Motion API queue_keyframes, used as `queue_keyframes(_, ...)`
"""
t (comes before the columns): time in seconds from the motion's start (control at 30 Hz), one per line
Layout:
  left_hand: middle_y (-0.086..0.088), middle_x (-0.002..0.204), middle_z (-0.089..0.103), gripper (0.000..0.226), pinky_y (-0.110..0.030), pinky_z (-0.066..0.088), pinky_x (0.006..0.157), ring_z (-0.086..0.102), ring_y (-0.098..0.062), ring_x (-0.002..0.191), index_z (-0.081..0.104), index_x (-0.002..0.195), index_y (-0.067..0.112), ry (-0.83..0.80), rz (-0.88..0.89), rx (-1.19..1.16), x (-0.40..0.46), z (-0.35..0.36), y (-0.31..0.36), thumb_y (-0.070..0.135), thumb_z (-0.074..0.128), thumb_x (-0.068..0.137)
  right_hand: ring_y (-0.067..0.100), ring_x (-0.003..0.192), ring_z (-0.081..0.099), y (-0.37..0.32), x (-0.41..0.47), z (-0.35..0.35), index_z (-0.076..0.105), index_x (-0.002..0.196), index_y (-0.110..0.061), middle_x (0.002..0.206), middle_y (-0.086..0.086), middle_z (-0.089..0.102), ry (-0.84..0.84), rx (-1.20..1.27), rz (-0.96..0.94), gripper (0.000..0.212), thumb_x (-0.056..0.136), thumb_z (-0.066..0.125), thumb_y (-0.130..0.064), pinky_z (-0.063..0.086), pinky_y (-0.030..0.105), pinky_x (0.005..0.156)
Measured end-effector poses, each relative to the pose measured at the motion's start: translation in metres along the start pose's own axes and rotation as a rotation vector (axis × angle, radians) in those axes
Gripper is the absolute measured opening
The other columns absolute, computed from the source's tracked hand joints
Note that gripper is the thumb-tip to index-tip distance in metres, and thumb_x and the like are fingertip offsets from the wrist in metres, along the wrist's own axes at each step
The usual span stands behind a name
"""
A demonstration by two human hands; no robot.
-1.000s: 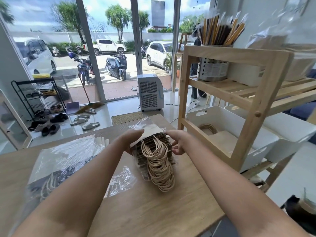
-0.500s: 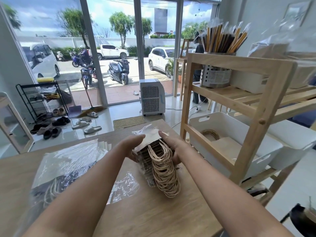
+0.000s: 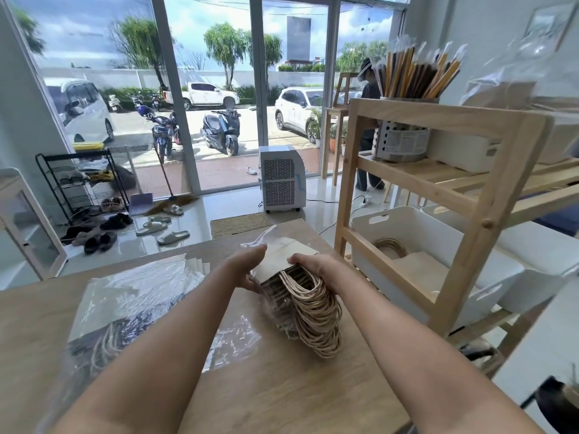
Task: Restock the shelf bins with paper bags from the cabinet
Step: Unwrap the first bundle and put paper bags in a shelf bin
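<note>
A wooden table (image 3: 282, 386) fills the foreground; to its right stands a wooden shelf (image 3: 488, 195) holding a white bin (image 3: 416, 233) on its lower level, with a few paper bags lying flat inside; on the upper level a perforated holder (image 3: 402, 142) carries a printed label too blurred to read; a plastic-wrapped pack (image 3: 125, 305) lies on the table's left side; near the far edge, a stack of bags (image 3: 300, 296) with twisted handles sits half out of its clear wrap (image 3: 232, 343); the right hand (image 3: 316, 270) curls over the stack's top edge, gripping it; the left hand (image 3: 247, 267), fingers straight, lies against the stack's left side.
</note>
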State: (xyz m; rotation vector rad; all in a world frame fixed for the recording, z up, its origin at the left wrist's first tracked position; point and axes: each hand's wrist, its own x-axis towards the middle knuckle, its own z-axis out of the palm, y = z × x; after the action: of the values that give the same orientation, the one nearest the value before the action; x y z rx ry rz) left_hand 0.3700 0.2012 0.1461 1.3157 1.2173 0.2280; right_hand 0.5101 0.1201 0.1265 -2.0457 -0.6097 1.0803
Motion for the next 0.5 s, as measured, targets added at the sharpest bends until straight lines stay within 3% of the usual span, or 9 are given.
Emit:
queue_keyframes(0.1, -0.018, 0.132, 0.052, 0.051, -0.049, 0.06, 0.065, 0.064, -0.038, 0.102, 0.044, 0.134, 0.011, 0.034, 0.003, -0.011, 0.003, 0.003, 0.001, 0.047, 0.038, 0.098, 0.023, 0.073, 0.063, -0.006, -0.027, -0.009, 0.058, 0.11, -0.009, 0.085, 0.009, 0.065, -0.123, -0.081, 0.029, 0.056, 0.078, 0.066, -0.054, 0.047, 0.03, 0.085)
queue_keyframes(0.2, -0.017, 0.123, 0.053, 0.043, -0.053, 0.057, 0.074, 0.061, -0.036, 0.105, 0.045, 0.127, 0.01, 0.046, 0.016, -0.005, 0.001, 0.007, 0.001, 0.042, 0.036, 0.099, 0.026, 0.094, 0.067, 0.001, -0.029, -0.014, 0.059, 0.092, -0.009, 0.104, 0.012, 0.07, -0.161, -0.089, 0.085, 0.054, 0.077, 0.064, -0.061, 0.049, 0.034, 0.098)
queue_keyframes(0.23, -0.017, 0.124, 0.054, 0.044, -0.053, 0.057, 0.074, 0.061, -0.036, 0.106, 0.045, 0.128, 0.009, 0.05, 0.013, 0.001, 0.002, 0.008, 0.001, 0.041, 0.036, 0.099, 0.026, 0.088, 0.067, 0.004, -0.027, -0.013, 0.058, 0.086, -0.01, 0.098, 0.011, 0.07, -0.172, -0.059, 0.089, 0.051, 0.078, 0.063, -0.06, 0.052, 0.034, 0.094)
queue_keyframes(0.3, -0.018, 0.128, 0.054, 0.046, -0.052, 0.058, 0.072, 0.063, -0.037, 0.106, 0.046, 0.13, 0.01, 0.052, 0.009, 0.02, 0.0, 0.008, 0.001, 0.042, 0.037, 0.098, 0.022, 0.067, 0.061, 0.007, -0.026, -0.012, 0.057, 0.079, -0.011, 0.078, 0.008, 0.065, -0.161, 0.03, 0.09, 0.041, 0.083, 0.063, -0.051, 0.052, 0.03, 0.072)
queue_keyframes(0.37, -0.018, 0.131, 0.052, 0.048, -0.05, 0.059, 0.07, 0.063, -0.039, 0.104, 0.044, 0.132, 0.011, 0.058, 0.012, 0.04, -0.002, 0.01, 0.002, 0.044, 0.038, 0.097, 0.019, 0.056, 0.059, 0.009, -0.027, -0.009, 0.061, 0.081, -0.008, 0.067, 0.006, 0.065, -0.158, 0.151, 0.06, 0.035, 0.078, 0.07, -0.042, 0.049, 0.024, 0.057)
queue_keyframes(0.43, -0.018, 0.134, 0.049, 0.051, -0.051, 0.059, 0.071, 0.062, -0.04, 0.104, 0.043, 0.134, 0.011, 0.06, 0.007, 0.055, -0.005, 0.011, 0.004, 0.046, 0.041, 0.096, 0.021, 0.058, 0.066, 0.014, -0.021, -0.005, 0.068, 0.097, -0.004, 0.072, 0.007, 0.073, -0.119, 0.254, 0.026, 0.057, 0.056, 0.083, -0.04, 0.054, 0.025, 0.061)
queue_keyframes(0.5, -0.018, 0.137, 0.047, 0.053, -0.051, 0.058, 0.072, 0.06, -0.041, 0.109, 0.04, 0.137, 0.013, 0.074, 0.002, 0.06, -0.006, 0.012, 0.006, 0.047, 0.042, 0.096, 0.022, 0.065, 0.069, 0.019, -0.019, -0.005, 0.069, 0.102, -0.004, 0.084, 0.009, 0.075, -0.072, 0.326, -0.013, 0.065, 0.048, 0.088, -0.034, 0.058, 0.032, 0.069)
